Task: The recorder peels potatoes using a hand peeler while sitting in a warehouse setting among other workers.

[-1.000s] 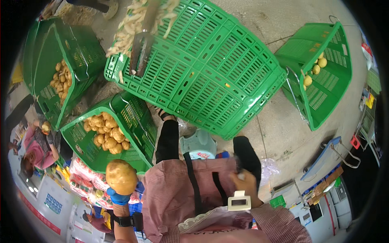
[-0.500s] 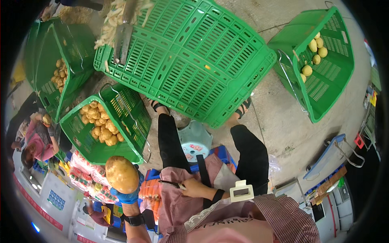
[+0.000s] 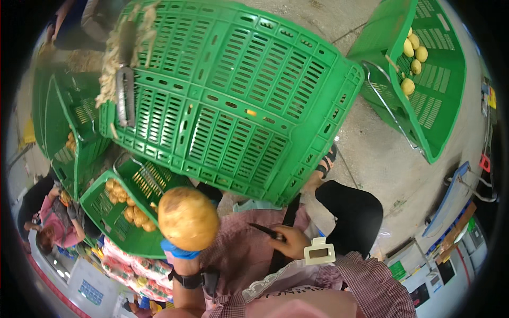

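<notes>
My left hand (image 3: 179, 250), in a blue glove, grips a large unpeeled potato (image 3: 188, 218), which hides most of its fingers. Close to my lap, my right hand (image 3: 292, 242) is closed around a small knife (image 3: 266, 231) with a dark blade pointing left. An upturned green crate (image 3: 212, 95) lies in front of me like a table. On its left end rests a long metal-bladed tool (image 3: 125, 95) with a dark handle, beside pale peel strips (image 3: 110, 71).
A green basket of unpeeled potatoes (image 3: 139, 218) stands at my left, another basket (image 3: 79, 143) beyond it. At right is a green basket (image 3: 442, 106) with several peeled potatoes (image 3: 416, 53). A co-worker (image 3: 55, 217) sits far left. A blue-edged trolley (image 3: 448, 199) stands at right.
The potato in my left hand has moved right and up, closer to the upturned crate. My right hand with the knife has shifted right. My view has tilted and moved.
</notes>
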`<state>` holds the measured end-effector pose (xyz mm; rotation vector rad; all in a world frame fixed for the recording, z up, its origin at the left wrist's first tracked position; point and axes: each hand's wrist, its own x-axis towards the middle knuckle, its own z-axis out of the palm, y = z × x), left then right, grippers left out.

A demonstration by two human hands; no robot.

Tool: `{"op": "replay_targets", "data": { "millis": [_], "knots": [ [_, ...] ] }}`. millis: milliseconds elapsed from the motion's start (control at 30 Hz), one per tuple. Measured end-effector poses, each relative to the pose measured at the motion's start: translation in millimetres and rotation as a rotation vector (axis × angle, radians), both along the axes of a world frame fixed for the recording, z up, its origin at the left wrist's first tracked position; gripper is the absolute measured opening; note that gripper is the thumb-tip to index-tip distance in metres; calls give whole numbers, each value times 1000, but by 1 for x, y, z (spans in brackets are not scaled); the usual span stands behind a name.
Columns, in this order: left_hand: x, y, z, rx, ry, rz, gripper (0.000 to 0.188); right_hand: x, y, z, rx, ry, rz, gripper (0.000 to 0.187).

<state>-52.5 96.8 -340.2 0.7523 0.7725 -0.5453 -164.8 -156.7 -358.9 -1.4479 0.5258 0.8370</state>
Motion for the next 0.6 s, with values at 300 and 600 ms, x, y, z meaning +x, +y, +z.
{"op": "replay_targets", "data": {
  "millis": [300, 600],
  "knots": [
    [-14, -59, -102, -132, -240, -154, 63, -14, -21, -80, -390, -211, -161, 23],
    [-7, -68, -95, -309, -219, -106, 78, -31, 1, -108, -493, -359, -268, 21]
  ]
}}
